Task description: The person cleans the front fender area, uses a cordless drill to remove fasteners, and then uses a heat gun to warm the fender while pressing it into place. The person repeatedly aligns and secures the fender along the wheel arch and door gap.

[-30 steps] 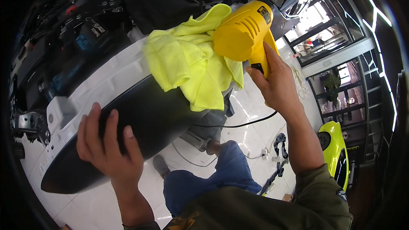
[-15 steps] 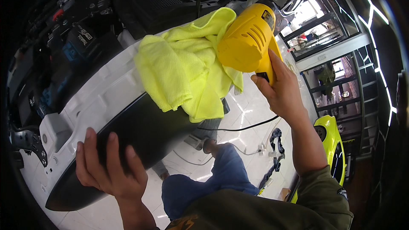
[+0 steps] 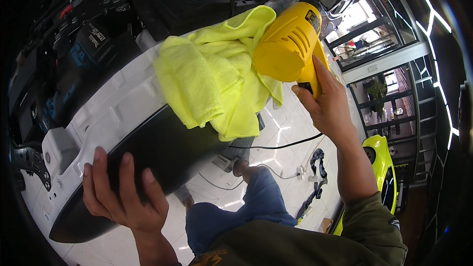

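My right hand is wrapped round the handle of a yellow heat gun, whose nozzle end points away toward the back. Against the gun's left side lies a crumpled bright yellow-green microfiber cloth, draped over the car's fender edge. Spread fingers of my left hand rest on the dark, smooth car fender, near its lower left end. Nothing is held in that hand. The fender's white inner metal edge runs beside the dark surface.
Engine bay parts, with a black and teal tool case among them, fill the left. A black cord hangs below the gun. Cables and a power plug lie on the white tiled floor. A yellow-green car stands at right.
The view has shifted slightly. My right hand still grips the heat gun and my left hand stays on the fender; the cloth lies as before.
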### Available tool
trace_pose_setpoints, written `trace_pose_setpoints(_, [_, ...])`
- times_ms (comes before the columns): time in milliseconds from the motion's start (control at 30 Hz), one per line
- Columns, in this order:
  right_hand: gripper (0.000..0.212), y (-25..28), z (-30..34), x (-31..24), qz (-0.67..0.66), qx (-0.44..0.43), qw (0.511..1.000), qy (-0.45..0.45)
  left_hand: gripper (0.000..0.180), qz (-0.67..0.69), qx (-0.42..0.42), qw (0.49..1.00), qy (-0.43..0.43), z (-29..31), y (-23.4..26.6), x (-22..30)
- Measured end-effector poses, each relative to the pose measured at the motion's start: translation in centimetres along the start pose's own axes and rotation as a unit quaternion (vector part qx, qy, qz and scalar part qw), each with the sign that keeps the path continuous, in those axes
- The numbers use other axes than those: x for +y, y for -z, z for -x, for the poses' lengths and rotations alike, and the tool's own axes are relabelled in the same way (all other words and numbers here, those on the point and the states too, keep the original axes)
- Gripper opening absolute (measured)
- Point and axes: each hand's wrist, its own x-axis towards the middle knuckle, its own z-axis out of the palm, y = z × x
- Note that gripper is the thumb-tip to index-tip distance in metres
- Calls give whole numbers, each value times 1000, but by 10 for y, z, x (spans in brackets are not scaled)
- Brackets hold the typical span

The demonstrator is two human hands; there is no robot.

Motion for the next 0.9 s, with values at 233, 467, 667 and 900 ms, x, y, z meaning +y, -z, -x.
trace_pose_setpoints(233, [65,-1,0,-1,-3,7,1000,-6,29,1,1,1000,0,0,1,1])
trace_pose_setpoints(467, [64,-1,1,0,7,12,1000,8,28,15,10,1000,0,-1,0,1])
trace_pose_setpoints(667, [64,-1,0,1,13,13,1000,8,28,15,9,1000,-1,0,0,0])
trace_pose_setpoints(900, [63,-1,1,-4,15,15,1000,-3,28,15,10,1000,2,1,0,-1])
